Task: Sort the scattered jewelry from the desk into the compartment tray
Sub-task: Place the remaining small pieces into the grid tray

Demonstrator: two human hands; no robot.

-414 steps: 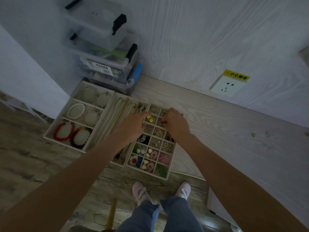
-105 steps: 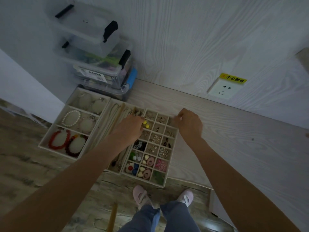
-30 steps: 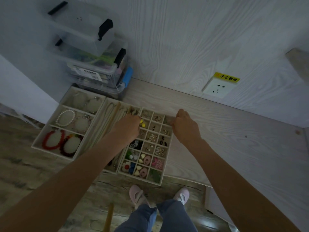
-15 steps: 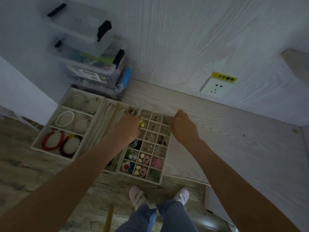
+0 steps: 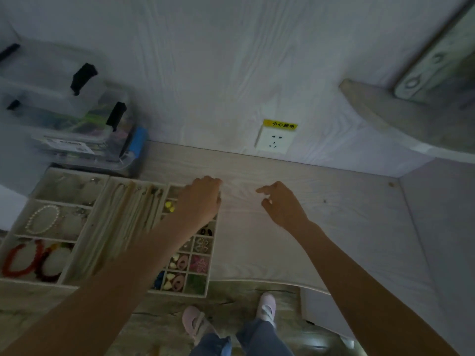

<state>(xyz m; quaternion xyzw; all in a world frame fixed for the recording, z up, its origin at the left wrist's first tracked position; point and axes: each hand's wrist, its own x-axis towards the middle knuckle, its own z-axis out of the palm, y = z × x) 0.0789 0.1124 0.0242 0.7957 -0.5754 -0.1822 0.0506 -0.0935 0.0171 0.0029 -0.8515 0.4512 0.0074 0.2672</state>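
Compartment tray (image 5: 209, 268): set at the desk's front edge, divided into small square cells; its far right corner is covered by the left hand.
Cells in view: yellow beads (image 5: 169, 206) are held in a far cell, heart-shaped pieces (image 5: 201, 245) in a middle one, a pink piece (image 5: 199, 264) below that, and pale and pink ovals with blue bits along the near rows.
Necklace tray (image 5: 113, 227): placed just left of the compartment tray; long pale chains are laid lengthwise in it.
Bracelet tray (image 5: 24, 201): leftmost; a white pearl bracelet (image 5: 42, 219) is kept in a middle section and red bead bracelets (image 5: 24, 260) in the near one.
Clear storage boxes (image 5: 69, 119): stacked behind the trays against the wall, with black latches; the contents are blurred, perhaps coloured cords.
Left hand (image 5: 201, 201): held over the tray's far right corner with fingers curled down; whether anything is gripped cannot be told.
Right hand (image 5: 281, 204): raised over the bare desk (image 5: 334, 227), well right of the tray, fingers loosely bent and apart, nothing seen between them.
Wall socket (image 5: 274, 141): mounted above the desk under a yellow label.
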